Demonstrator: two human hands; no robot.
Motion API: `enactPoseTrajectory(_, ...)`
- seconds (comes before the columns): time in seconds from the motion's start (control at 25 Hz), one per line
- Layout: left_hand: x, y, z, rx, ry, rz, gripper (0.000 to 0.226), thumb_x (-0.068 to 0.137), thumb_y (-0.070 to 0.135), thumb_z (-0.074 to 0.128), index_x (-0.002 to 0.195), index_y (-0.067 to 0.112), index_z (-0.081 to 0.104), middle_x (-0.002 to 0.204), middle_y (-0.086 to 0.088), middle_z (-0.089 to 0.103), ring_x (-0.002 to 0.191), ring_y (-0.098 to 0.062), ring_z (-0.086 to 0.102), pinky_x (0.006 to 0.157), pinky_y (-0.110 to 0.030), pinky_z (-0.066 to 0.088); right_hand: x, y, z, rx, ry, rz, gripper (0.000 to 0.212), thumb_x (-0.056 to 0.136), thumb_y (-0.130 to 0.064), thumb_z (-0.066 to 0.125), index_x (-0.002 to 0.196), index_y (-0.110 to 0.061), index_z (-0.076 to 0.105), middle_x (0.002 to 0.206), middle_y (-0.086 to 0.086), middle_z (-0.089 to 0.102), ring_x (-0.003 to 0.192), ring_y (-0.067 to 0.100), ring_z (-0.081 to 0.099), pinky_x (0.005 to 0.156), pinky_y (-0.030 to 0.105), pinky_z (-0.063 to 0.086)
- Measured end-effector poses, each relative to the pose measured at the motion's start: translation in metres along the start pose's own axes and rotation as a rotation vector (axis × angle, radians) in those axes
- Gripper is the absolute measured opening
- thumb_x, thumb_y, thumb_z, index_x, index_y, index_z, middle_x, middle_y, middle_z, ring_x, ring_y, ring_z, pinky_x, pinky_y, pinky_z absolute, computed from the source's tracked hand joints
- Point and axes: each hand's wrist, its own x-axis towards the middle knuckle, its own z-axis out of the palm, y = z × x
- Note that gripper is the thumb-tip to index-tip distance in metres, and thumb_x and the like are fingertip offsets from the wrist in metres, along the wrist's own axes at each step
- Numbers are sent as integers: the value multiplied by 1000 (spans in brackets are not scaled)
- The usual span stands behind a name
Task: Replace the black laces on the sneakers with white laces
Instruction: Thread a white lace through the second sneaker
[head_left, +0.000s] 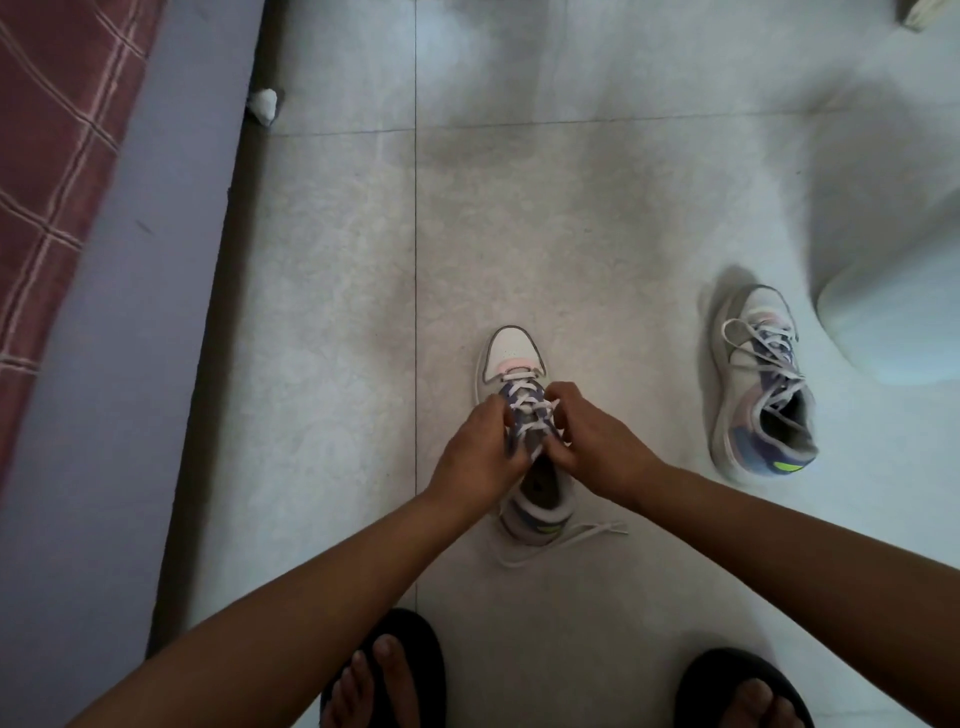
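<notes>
**White lace being worked through the upper eyelets of the near sneaker**

The near sneaker (514, 415) is stood on the tiled floor (337, 312), toe pointed away from the person, and is taken here as the landmark. A white lace (524, 405) is already crossed over its tongue in several rows. The left hand (478, 457) is curled at the sneaker's left eyelet row and the right hand (597, 441) at its right eyelet row; each grip is closed in a pinch on the lace or the eyelet edge, though which of the two cannot be told. The loose lace ends (571, 540) are trailed on the floor just behind the sneaker's heel.

The second sneaker (763, 384) is laid well to the right of the near sneaker, already fitted with a pale lace left untied. No black lace is seen.

The step in hand is judged to be the tightening of the upper crossings. It is best done row by row from the toe upward, with slack drawn evenly on both sides, so that the trailing ends are kept equal and the tongue is kept centred. The shoe should be steadied against the floor while tension is applied.
</notes>
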Motion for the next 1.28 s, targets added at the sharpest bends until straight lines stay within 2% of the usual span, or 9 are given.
enactPoseTrajectory(0.12, 1, -3, -8, 12, 24, 8, 21, 85, 17, 60, 88, 21, 39, 78, 5, 49, 68, -12, 49, 55, -21, 35, -3, 3, -6, -12, 1, 25, 22, 93, -20, 53, 112, -14, 42, 87, 5, 58, 68, 18, 53, 61, 27, 43)
enactPoseTrajectory(0.2, 1, -2, -10, 49, -16, 31, 16, 87, 18, 59, 99, 19, 47, 91, 1, 54, 77, -15, 54, 62, -25, 45, -2, 1, -8, -37, -16, 30, 19, 94, -22, 52, 111, -15, 47, 97, 8, 60, 79, 21, 56, 70, 34, 48)
enactPoseTrajectory(0.32, 4, 3, -10, 217, -55, 55, 30, 92, 30, 53, 119, 16, 52, 110, -5, 54, 91, -21, 58, 74, -31, 48, 2, -8, -4, -177, -37, -15, 25, 95, -27, 49, 117, -17, 50, 105, 9, 59, 88, 24, 58, 70, 33, 46)
enactPoseTrajectory(0.52, 22, 21, -6, 462, -60, 65, 29, 93, 30, 47, 116, 13, 57, 113, -8, 57, 98, -27, 60, 75, -32, 45, 16, -22, 3, -536, -73, 4, 27, 94, -19, 44, 119, -12, 48, 110, 10, 60, 95, 29, 60, 67, 32, 38)
enactPoseTrajectory(0.76, 31, 22, -11, 244, -22, -35, 14, 90, 16, 51, 92, 8, 63, 92, -10, 62, 87, -28, 60, 65, -26, 35, 24, -21, 3, -400, -41, 125, 21, 93, -12, 47, 113, -7, 48, 103, 16, 63, 91, 34, 61, 65, 30, 35)
enactPoseTrajectory(0.84, 23, 10, -9, 158, 36, -74, 10, 94, 14, 48, 89, 9, 55, 91, -8, 53, 82, -21, 53, 64, -22, 31, 15, -10, 1, -244, -23, 123, 8, 93, -11, 48, 101, -12, 46, 93, 11, 61, 86, 32, 61, 62, 27, 35)
enactPoseTrajectory(1.0, 5, -8, -4, -29, 148, -131, 12, 95, 15, 48, 87, 8, 53, 92, -7, 51, 77, -12, 47, 64, -16, 31, -1, -3, 1, 31, 52, 141, 9, 97, -17, 45, 89, -17, 41, 82, 1, 54, 76, 24, 56, 61, 29, 38)
enactPoseTrajectory(1.16, 22, 5, -11, -46, 65, -193, 26, 96, 27, 48, 81, 9, 58, 77, -4, 58, 68, -15, 54, 60, -26, 38, 21, -18, -5, -17, -3, 248, 22, 97, -32, 47, 87, -14, 53, 84, 5, 61, 76, 21, 54, 60, 30, 35)
enactPoseTrajectory(1.28, 35, 11, -17, 150, -81, -150, 28, 91, 23, 57, 74, 2, 66, 75, -14, 64, 69, -23, 59, 60, -27, 38, 34, -20, -15, -127, -133, 254, 17, 94, -25, 52, 83, -13, 55, 95, 13, 65, 87, 26, 58, 69, 30, 39)
